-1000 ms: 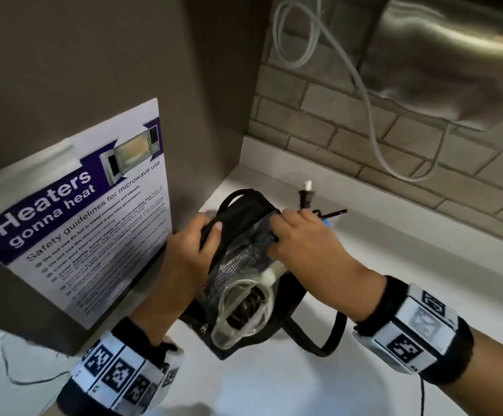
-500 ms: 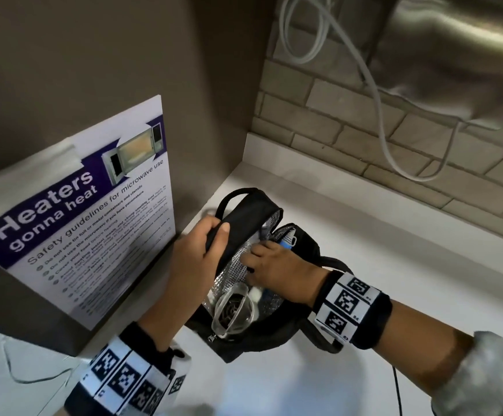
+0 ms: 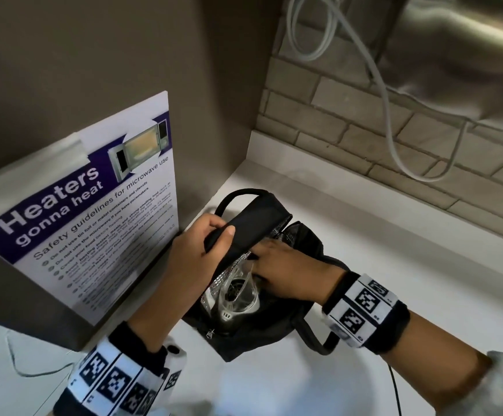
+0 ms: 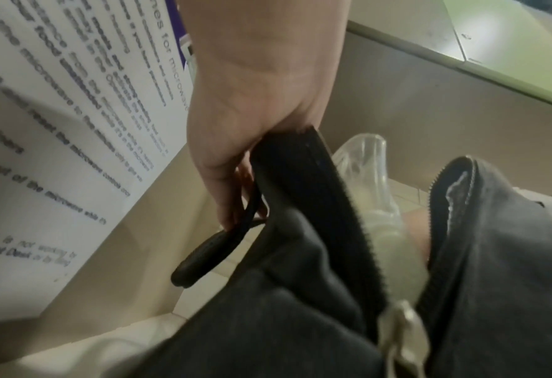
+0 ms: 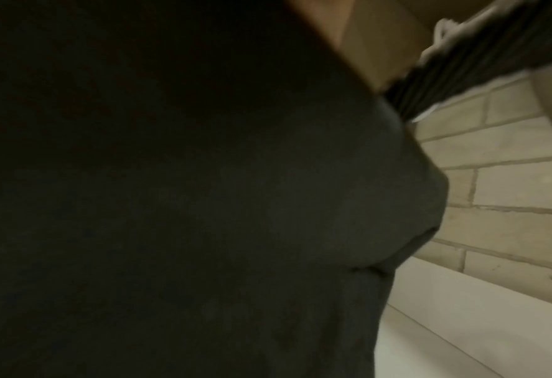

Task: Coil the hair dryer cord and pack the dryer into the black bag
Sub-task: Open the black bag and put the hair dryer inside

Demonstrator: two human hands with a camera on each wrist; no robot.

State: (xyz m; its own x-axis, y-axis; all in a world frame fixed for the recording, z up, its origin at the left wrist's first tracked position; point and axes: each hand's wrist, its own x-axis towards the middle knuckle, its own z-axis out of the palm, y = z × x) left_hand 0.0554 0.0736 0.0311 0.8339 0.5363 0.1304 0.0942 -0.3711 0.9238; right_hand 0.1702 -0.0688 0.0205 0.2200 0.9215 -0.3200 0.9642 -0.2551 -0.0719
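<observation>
While a microwave safety poster (image 3: 94,211) leans against the wall on the left, the left hand (image 3: 196,253) just to its right grips the raised flap of the black bag (image 3: 253,223), thumb over the top and fingers curled behind it. The bag sits on the white counter (image 3: 394,265) with the hair dryer (image 3: 238,298) inside, its clear end showing at the near opening. Farther right, the right hand (image 3: 289,271) reaches into the bag; whether its fingers hold anything I cannot tell.
</observation>
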